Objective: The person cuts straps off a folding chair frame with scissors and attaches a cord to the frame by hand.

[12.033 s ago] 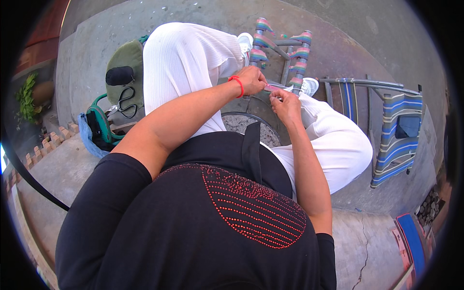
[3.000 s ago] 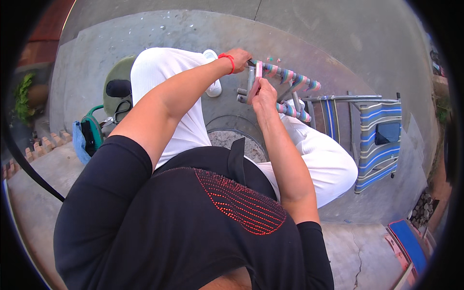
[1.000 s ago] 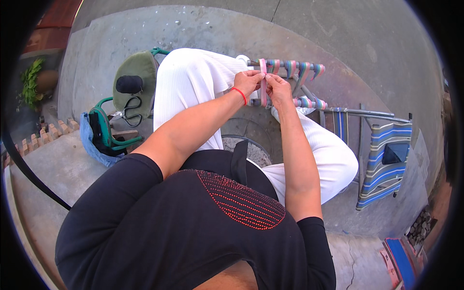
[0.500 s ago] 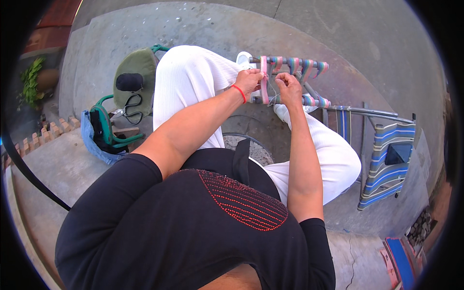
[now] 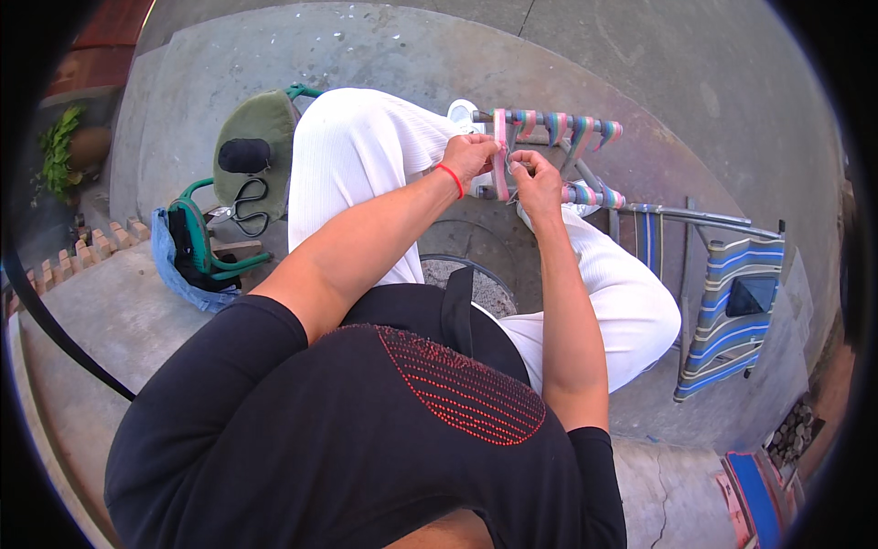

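With finger and thumb, my left hand (image 5: 469, 157) pinches a pink band (image 5: 499, 178) stretched between two metal rails of a chair frame (image 5: 588, 171). Just right of it, my right hand (image 5: 538, 181) has its fingertips pressed together close to the band. A thin pale thread seems to be in that pinch; whether a needle is there too is too small to tell. More pink, green and blue striped webbing (image 5: 582, 135) wraps zigzag round the rails to the right. The frame lies between my knees, its far end past my shoe.
On my left, an olive cushioned stool (image 5: 240, 114) carries a dark bundle (image 5: 245, 156) and scissors (image 5: 251, 218). A green-framed seat (image 5: 187, 194) with blue cloth (image 5: 171, 261) stands nearer. At right, striped chair fabric (image 5: 722, 352) bears a dark flat object (image 5: 752, 296). Potted leaves (image 5: 59, 151) grow far left.
My right hand has moved left and slightly down, closer to the pink band and my left hand. The left hand keeps its pinch in nearly the same place.
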The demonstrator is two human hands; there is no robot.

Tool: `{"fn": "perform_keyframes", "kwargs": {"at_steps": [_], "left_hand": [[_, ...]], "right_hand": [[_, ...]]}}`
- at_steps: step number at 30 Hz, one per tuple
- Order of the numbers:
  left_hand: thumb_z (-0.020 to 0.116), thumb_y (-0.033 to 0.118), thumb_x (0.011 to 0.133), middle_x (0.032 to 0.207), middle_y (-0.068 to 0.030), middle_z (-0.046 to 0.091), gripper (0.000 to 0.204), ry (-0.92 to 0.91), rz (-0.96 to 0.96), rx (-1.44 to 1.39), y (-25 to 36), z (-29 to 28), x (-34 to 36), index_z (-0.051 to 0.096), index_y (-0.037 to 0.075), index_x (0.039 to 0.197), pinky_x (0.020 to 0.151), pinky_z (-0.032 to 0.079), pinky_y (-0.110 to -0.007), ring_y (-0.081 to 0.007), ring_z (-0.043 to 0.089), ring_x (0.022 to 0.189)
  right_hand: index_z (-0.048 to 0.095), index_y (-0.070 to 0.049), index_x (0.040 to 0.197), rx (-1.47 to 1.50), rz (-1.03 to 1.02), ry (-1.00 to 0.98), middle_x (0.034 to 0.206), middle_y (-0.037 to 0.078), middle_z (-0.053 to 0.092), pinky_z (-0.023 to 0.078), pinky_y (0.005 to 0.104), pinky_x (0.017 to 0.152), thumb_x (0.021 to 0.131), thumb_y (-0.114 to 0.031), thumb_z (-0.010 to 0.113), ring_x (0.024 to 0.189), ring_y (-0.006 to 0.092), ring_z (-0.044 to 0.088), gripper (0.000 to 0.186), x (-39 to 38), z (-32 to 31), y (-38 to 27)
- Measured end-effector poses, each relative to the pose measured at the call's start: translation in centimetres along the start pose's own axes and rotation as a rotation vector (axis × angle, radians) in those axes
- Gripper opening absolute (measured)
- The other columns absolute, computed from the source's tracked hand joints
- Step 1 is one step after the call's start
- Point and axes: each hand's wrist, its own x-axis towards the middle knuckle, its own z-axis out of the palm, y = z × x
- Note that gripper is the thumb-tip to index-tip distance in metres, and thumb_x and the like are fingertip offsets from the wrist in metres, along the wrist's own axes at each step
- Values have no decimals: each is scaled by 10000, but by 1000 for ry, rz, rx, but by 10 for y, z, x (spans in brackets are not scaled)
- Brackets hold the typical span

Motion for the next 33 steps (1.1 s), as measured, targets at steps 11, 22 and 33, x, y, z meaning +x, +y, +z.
{"fn": "perform_keyframes", "kwargs": {"at_steps": [11, 22, 33], "left_hand": [[608, 65, 738, 735, -16, 594, 92, 12, 58, 54, -6, -6, 8, 610, 41, 826, 596, 449, -223, -87, 534, 626], [608, 68, 748, 765, -15, 597, 80, 59, 97, 128, -2, -4, 0, 603, 48, 825, 631, 461, -221, -87, 543, 655], [623, 76, 708, 721, -41, 601, 115, 71, 92, 62, -4, -6, 3, 600, 17, 804, 544, 429, -203, -90, 544, 607]], "right_hand": [[612, -31, 831, 12, 71, -22, 646, 50, 584, 432, 269, 556, 717, -113, 576, 576, 119, 531, 144, -2, 5, 9], [613, -30, 826, 62, 86, -55, 644, 38, 584, 430, 256, 547, 724, -111, 576, 569, 101, 523, 136, -1, 6, 11], [605, -13, 780, 37, 135, -76, 642, 38, 584, 431, 253, 542, 730, -103, 565, 575, 99, 528, 110, 1, -1, 13]]}}
